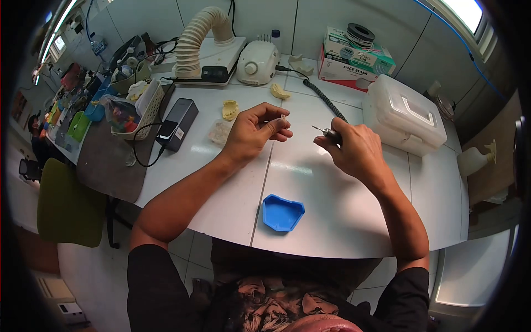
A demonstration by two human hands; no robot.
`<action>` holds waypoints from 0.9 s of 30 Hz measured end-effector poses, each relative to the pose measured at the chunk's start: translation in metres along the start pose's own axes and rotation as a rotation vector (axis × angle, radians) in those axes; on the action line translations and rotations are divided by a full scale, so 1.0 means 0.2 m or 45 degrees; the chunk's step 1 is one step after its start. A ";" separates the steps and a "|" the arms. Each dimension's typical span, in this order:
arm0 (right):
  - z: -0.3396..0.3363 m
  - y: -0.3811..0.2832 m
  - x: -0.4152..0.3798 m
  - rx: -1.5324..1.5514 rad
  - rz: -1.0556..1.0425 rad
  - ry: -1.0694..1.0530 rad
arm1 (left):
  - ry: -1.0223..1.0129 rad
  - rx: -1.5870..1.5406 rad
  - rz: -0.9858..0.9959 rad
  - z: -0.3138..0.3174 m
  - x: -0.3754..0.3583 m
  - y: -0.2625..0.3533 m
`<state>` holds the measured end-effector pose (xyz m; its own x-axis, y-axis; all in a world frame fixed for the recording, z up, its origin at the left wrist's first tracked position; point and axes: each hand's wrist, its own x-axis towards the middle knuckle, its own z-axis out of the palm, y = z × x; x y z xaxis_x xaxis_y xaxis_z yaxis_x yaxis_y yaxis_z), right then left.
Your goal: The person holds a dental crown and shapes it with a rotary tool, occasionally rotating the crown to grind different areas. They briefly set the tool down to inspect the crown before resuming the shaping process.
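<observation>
My left hand (259, 131) is raised above the white table, its thumb and fingers pinched on a small pale piece (284, 117). To its right, my right hand (354, 145) grips a rotary handpiece (332, 134) whose thin bit points left toward the small piece, with a gap between them. A coiled black cord (326, 99) runs from behind my right hand to a white control unit (258, 62). Nearer my body lies a blue tray-like mould (283, 213). Two yellowish dental casts (230, 110) (280, 91) rest beyond my left hand.
A white machine with a ribbed hose (191, 41) stands at the back. Mask boxes (354, 61) and a white case (406, 116) are at the right, near a spray bottle (474, 161). A black device (177, 124) and a basket (148, 110) sit left. A person (38, 138) is far left.
</observation>
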<state>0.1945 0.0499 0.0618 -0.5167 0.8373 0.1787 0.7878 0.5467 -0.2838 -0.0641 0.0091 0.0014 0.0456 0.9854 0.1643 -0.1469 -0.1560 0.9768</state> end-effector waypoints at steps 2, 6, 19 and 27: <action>0.07 0.05 -0.01 0.003 0.052 0.058 | -0.018 0.065 -0.029 0.01 0.00 0.03; 0.15 0.07 -0.06 -0.007 0.061 0.139 | -0.108 0.045 -0.075 0.03 -0.01 -0.04; 0.27 0.14 -0.06 0.092 -0.300 0.420 | -0.170 0.146 -0.095 0.07 -0.03 -0.02; 0.25 0.11 -0.07 0.126 -0.444 0.502 | -0.174 0.158 -0.073 0.06 -0.03 -0.02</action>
<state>0.2031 0.0498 0.0049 -0.5624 0.5550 0.6130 0.5465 0.8058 -0.2281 -0.0521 0.0023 -0.0017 0.1858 0.9757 0.1165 -0.0172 -0.1153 0.9932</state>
